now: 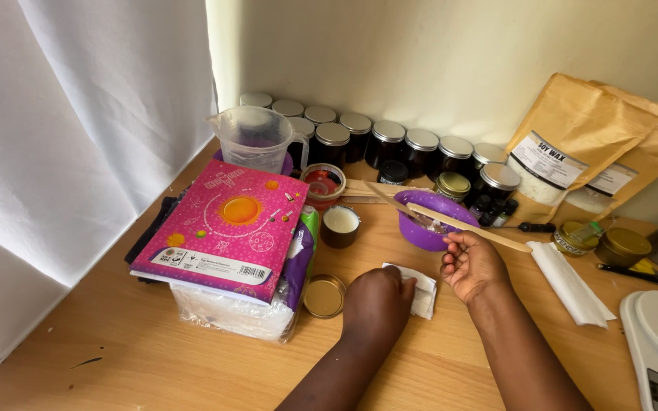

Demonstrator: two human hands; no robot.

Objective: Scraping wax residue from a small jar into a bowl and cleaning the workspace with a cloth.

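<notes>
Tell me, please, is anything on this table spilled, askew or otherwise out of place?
Nothing looks spilled. One oddity: the pink book lies tilted on a clear plastic bag, not flat on the wooden table. A gold lid lies loose beside the left hand, apart from the open jar of white wax.

You have two hands [378, 304] [470, 262], two pouches [573, 144] [649, 152], one bowl [432, 217], one jug [257, 137], one book [226, 228].
</notes>
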